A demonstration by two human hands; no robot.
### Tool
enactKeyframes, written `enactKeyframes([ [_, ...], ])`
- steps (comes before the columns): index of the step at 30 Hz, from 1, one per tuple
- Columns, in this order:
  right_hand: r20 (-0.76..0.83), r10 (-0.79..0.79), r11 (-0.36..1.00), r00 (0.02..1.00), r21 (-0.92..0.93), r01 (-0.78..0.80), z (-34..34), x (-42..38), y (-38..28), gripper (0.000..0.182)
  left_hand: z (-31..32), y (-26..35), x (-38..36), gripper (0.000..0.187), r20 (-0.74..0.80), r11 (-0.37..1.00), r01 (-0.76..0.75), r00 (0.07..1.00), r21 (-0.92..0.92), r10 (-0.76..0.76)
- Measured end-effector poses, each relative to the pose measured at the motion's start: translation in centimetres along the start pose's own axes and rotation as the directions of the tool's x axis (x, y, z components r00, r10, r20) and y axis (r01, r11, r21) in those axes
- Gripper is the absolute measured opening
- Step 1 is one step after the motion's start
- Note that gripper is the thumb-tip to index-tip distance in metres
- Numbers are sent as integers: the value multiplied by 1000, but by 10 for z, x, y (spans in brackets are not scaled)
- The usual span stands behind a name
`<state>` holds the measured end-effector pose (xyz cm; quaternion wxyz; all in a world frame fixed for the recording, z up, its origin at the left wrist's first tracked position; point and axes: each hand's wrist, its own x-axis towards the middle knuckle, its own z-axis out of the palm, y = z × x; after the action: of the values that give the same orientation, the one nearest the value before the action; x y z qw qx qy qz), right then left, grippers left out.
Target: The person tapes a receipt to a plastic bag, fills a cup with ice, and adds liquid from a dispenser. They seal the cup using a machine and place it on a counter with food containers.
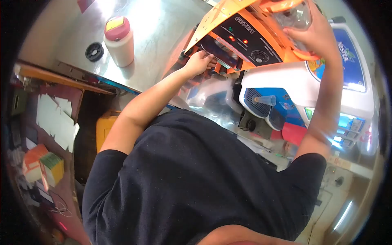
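Note:
An orange cup sealing machine [267, 43], marked GETRA, stands ahead with a black control panel and lit red lamps. At its front opening is my left hand [199, 64], fingers curled together by the dark tray edge; what they pinch there, if anything, is hidden. Higher up, my right hand [316, 36] wraps round a clear roll of plastic film [296, 18] between the machine's orange holders. Its thumb presses on the near side of the roll.
A white bottle with a pink lid [119, 43] and a black round cap [94, 52] stand on the metal table [153, 24]. Right of the machine is a white and blue drink dispenser [281, 87] with a plastic cup [267, 100]. A yellow case [107, 128] sits below the table.

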<state>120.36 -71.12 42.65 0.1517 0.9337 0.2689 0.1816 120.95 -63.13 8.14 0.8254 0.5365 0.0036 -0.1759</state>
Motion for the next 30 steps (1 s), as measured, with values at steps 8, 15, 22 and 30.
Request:
enactKeyframes([
  [8, 329, -337, 763, 882, 644, 51, 9, 47, 79, 107, -2, -2, 5, 28, 46, 1000, 8, 999, 16, -9],
  [15, 401, -145, 862, 904, 499, -84, 7, 41, 82, 107, 5, 8, 4, 25, 1, 999, 38, 999, -14, -38],
  [22, 448, -32, 863, 893, 463, -202, -1, 34, 74, 105, 12, 30, -13, 32, -24, 995, 93, 995, 20, -93],
  [30, 292, -246, 707, 924, 706, -35, 9, 40, 75, 63, 112, 216, -82, 62, 740, -406, -703, 256, 584, 622],
])
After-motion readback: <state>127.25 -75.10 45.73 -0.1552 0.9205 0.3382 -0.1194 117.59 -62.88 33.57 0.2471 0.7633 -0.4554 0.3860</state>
